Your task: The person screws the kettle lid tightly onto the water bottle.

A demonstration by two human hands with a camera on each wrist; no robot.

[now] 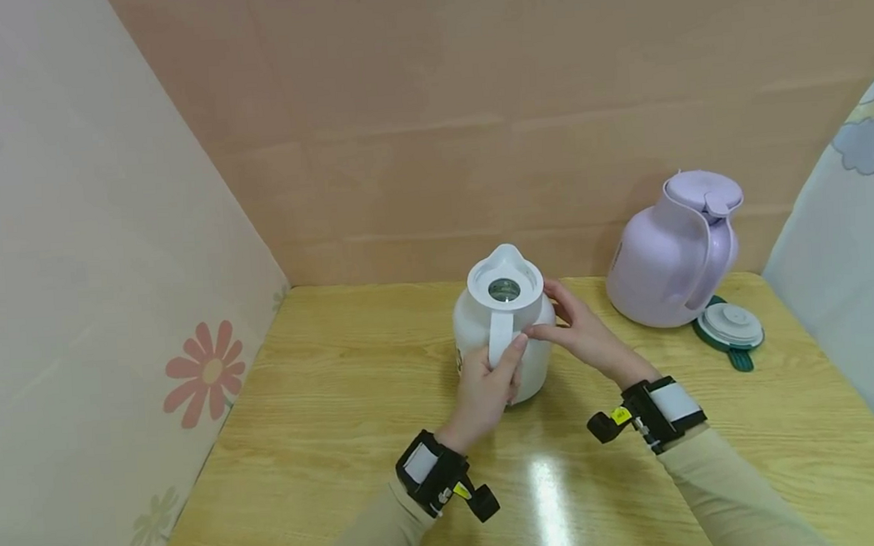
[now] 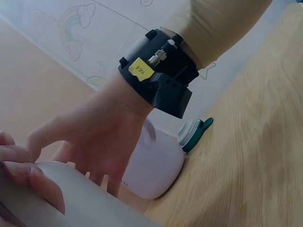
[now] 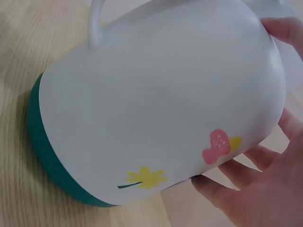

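A white jug with a green base stands lidless at the table's middle, its round mouth showing. My left hand grips the jug's handle from the near side. My right hand cups the jug's right side, thumb by the handle. In the right wrist view the jug shows a yellow flower and a pink mushroom print, with my right hand's fingers curled round its body. The left wrist view shows my left fingertips on the jug and the right hand beyond.
A lilac lidded jug stands at the back right, and a white and green lid lies beside it. Patterned walls enclose the wooden table on the left, back and right.
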